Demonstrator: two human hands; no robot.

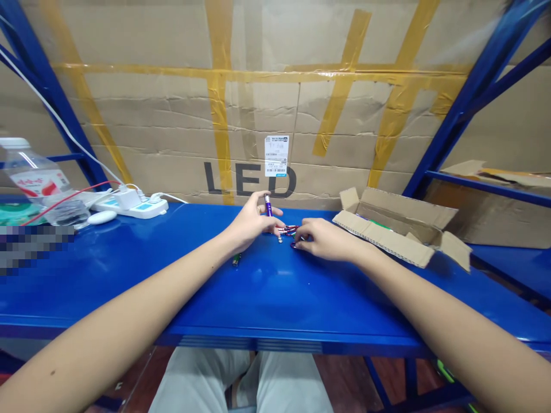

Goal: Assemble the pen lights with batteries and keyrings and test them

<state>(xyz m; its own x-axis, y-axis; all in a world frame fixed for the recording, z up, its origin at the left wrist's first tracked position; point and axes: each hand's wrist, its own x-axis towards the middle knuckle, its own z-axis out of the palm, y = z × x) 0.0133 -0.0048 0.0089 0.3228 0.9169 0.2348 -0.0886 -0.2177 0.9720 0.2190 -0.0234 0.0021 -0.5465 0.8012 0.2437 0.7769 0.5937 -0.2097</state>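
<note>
1. As the person sat at a blue bench (267,298), pale-trousered knees (241,378) showed below its front edge, and both bare forearms reached forward across it.
2. A small green piece (236,260) lay loose on the bench just beside the left wrist, apart from the rest, perhaps set aside.
3. The left hand (249,223) pinched a slim purple tube (267,205) between thumb and fingertips, holding it upright just above the bench, likely so that its end faced the person.
4. The right hand (325,238) lay palm down, with its fingertips on a small pile (289,230) of red and green pieces between the two hands. It seemed to steady them, but whether it gripped one could not be told.
5. An open carton (400,226) stood just right of the right hand, flaps spread, within easy reach.
6. Far left, a white power strip (133,205) with plugs and a clear bottle (38,183) sat well away from the hands.
7. Behind everything, a taped cardboard wall (172,115) marked "LED" carried a white label (276,155), framed by blue rack posts (469,97).
</note>
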